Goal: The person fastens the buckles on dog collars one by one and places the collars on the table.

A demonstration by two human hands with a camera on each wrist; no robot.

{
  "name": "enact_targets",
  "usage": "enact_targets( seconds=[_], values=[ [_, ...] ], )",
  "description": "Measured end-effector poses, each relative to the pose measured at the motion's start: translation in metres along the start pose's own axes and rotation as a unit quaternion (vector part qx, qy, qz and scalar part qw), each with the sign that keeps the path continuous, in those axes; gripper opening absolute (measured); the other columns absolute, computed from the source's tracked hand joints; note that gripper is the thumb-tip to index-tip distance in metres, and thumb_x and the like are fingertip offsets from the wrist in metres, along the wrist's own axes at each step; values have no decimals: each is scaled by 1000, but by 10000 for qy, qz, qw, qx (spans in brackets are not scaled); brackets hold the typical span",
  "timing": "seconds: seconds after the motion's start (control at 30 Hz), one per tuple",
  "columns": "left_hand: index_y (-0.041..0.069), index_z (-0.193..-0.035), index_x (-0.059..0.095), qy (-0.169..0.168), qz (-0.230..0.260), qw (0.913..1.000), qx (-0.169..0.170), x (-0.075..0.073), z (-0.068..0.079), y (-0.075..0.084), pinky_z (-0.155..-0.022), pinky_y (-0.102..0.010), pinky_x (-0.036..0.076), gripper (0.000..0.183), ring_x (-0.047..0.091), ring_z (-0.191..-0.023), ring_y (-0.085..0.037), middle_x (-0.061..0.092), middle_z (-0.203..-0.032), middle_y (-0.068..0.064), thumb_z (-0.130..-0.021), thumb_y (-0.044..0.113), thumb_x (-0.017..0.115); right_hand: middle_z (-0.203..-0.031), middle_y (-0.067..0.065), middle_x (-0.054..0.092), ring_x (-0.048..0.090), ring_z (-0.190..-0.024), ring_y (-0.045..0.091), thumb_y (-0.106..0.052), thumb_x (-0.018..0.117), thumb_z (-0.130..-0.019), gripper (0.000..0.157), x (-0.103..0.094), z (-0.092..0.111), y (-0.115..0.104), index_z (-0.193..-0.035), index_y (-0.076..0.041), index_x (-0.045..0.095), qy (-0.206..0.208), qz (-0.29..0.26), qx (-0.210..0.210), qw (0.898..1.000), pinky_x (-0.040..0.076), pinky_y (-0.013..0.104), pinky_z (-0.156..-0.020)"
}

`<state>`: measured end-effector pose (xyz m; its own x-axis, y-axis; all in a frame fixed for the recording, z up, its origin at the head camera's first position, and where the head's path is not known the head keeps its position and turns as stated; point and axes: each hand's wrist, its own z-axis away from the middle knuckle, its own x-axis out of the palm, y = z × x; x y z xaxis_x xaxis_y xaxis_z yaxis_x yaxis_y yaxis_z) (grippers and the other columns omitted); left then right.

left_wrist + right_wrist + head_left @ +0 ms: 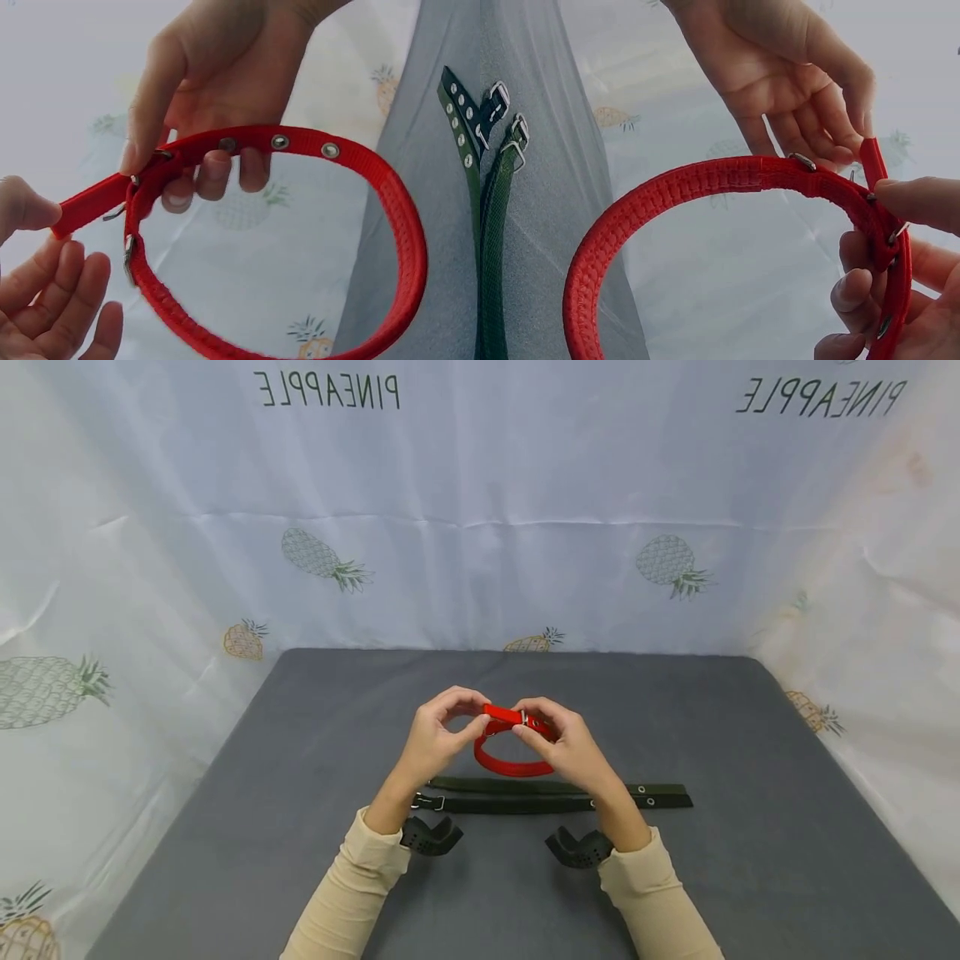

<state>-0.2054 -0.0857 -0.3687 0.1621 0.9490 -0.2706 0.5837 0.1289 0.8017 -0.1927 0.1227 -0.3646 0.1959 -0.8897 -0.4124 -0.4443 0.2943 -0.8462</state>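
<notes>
A red pet collar (pixel 513 768), bent into a loop, is held up between both hands above the table. My left hand (pixel 437 739) pinches the tip of its strap (pixel 94 204) between thumb and fingers. My right hand (pixel 573 752) grips the collar beside the metal buckle (pixel 898 234), thumb on one face and fingers curled behind. The strap passes through the buckle. Metal eyelets (pixel 280 142) line the strap, and a D-ring (pixel 802 161) sits farther round. The padded stitched inside of the loop shows in the right wrist view.
A green collar (pixel 517 787) and a black collar (pixel 517 806) lie straight, side by side, on the grey table (pixel 300 860) beneath the hands. Black wrist mounts (pixel 431 837) hang under both wrists. A pineapple-print curtain (pixel 487 585) surrounds the table's back and sides.
</notes>
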Motion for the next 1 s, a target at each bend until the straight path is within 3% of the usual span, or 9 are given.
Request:
enact_targets(
  seconds=[0.27,0.47,0.73,1.0],
  values=[
    [-9,-106,62,232,418,9988,-119,-10,-3,2,-83,-16,53,18,61,-92,-2,62,-103,-25,-89,-4,61,-104,25,67,60,-71,0,-4,61,-93,23,-6,0,-1,-114,3,59,95,-162,210,9996,52,19,-69],
    [-11,-109,59,252,627,9976,-162,-12,-2,5,-85,-15,51,21,60,-94,-1,60,-105,-26,-89,-4,61,-103,25,67,60,-72,1,-4,60,-93,20,-8,1,-1,-112,2,60,154,-210,186,9995,52,20,-70],
    [-12,-111,58,360,944,9947,-190,-9,-3,8,-83,-15,51,25,60,-95,-2,61,-105,-1,-89,-1,62,-97,25,64,55,-67,3,-3,59,-93,19,-9,1,-3,-111,2,61,184,-161,-45,9997,48,20,-64],
    [-12,-119,56,132,1215,9907,-601,-8,-1,3,-84,-15,52,36,61,-97,-1,62,-108,0,-89,5,66,-94,16,63,54,-69,4,-3,57,-94,19,-10,3,-2,-112,2,60,178,-302,-207,9992,49,20,-66]
  ],
)
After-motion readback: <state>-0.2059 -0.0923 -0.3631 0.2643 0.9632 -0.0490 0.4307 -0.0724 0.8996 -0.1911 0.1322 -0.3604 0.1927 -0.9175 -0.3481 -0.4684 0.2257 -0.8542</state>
